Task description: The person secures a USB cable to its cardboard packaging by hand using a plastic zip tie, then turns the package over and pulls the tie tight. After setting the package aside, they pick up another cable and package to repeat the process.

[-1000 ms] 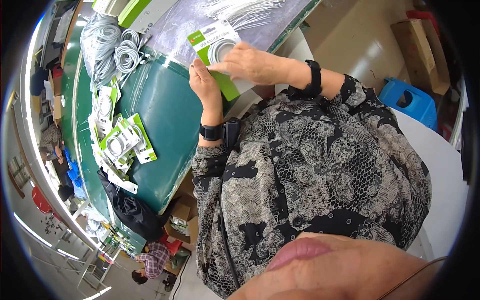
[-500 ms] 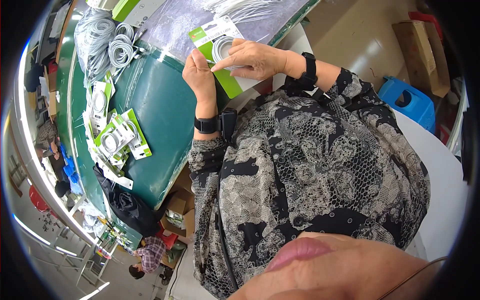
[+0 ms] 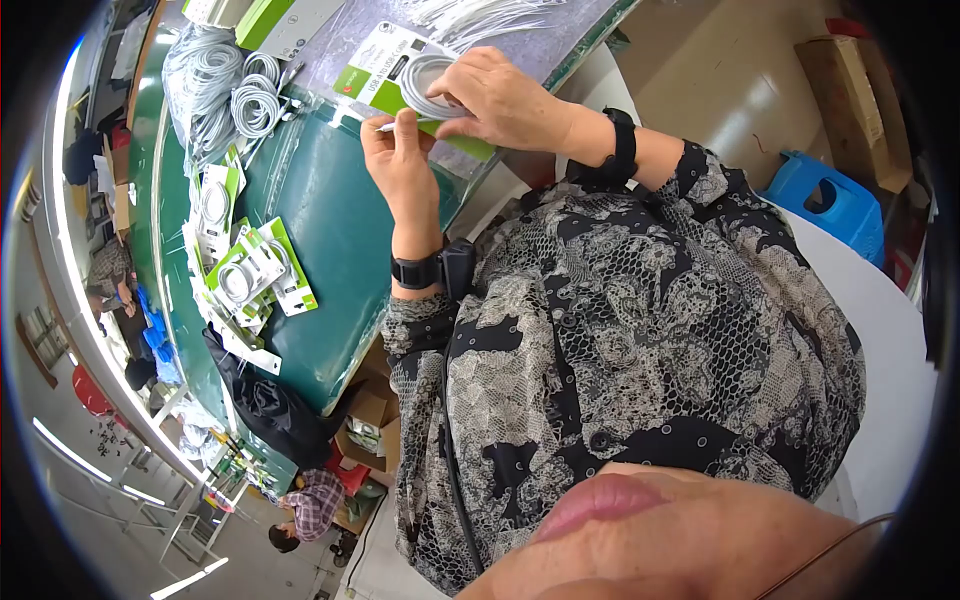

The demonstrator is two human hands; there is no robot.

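A green and white backing card (image 3: pixel 378 62) is held tilted over the table edge, with a coiled white cable (image 3: pixel 424 80) lying against its front. My left hand (image 3: pixel 402 165) pinches the card's near edge between thumb and fingers. Curled round the near side of the coil, my right hand (image 3: pixel 505 103) has its thumb and fingers closed on the cable. The part of the card under my right hand is hidden. Loose thin white ties (image 3: pixel 475 22) lie on the table just beyond the card.
Bundles of grey-white cables (image 3: pixel 205 85) lie at the far left of the green table (image 3: pixel 330 215). Nearer sits a pile of carded cables (image 3: pixel 245 275), with a black cloth (image 3: pixel 270 410) below it. A blue plastic stool (image 3: pixel 825 205) and a cardboard box (image 3: pixel 850 105) are at the right.
The card has shifted left and turned. My right index finger, earlier stretched toward my left hand, has drawn back, and that hand is now closed around the coil.
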